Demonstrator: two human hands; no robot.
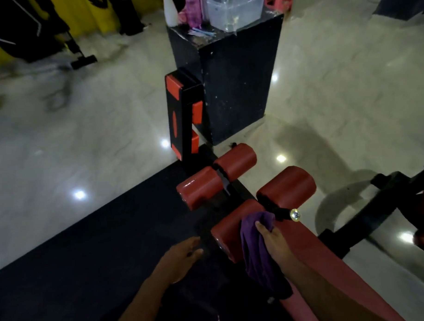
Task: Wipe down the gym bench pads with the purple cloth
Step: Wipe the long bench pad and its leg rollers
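Reaching over the dark floor mat, the left hand hangs with fingers loosely spread, holding nothing. Just to its right, the purple cloth drapes across the nearest red roller pad at the bench's far end, its length running from the roller back toward the person. The right hand presses on it, thumb hooked over the cloth's top edge. No writing is legible anywhere.

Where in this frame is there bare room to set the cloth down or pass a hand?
Free: dark floor mat left of the roller pads, and the bench pad beside the right hand. Crowded: the black box top, holding a clear tub.
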